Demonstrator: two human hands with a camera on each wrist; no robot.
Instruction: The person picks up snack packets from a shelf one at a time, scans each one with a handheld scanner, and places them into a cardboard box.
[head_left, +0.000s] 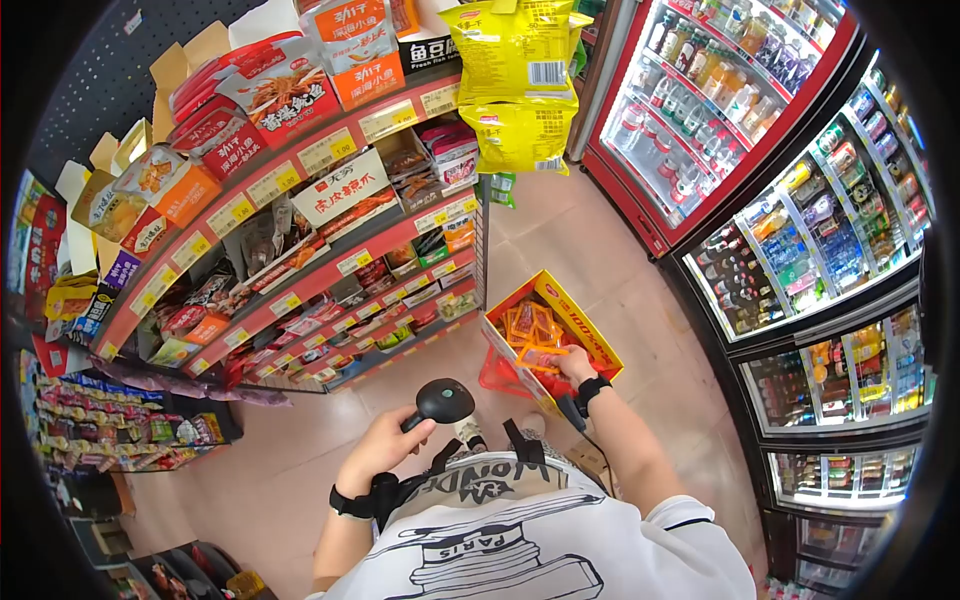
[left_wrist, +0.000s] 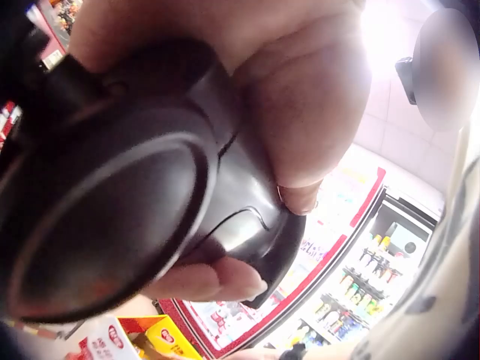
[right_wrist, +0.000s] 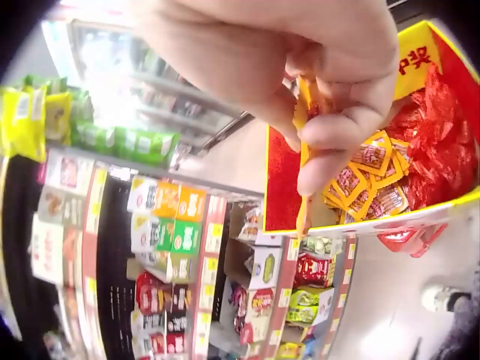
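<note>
My left hand grips a black handheld barcode scanner, its rounded head large in the left wrist view. The right hand pinches a small orange snack packet between thumb and fingers. That packet is turned edge-on in the right wrist view. Just beyond the hand is an open yellow and red cardboard box. Inside it lie several similar orange packets, with crumpled red plastic beside them. My right fingers are above the box opening and cover part of it.
On the left, curved snack shelves with price tags carry boxed and bagged snacks. Yellow bags hang at the shelf end. Glass-door drink fridges line the right side. Tiled floor lies between shelf and fridges.
</note>
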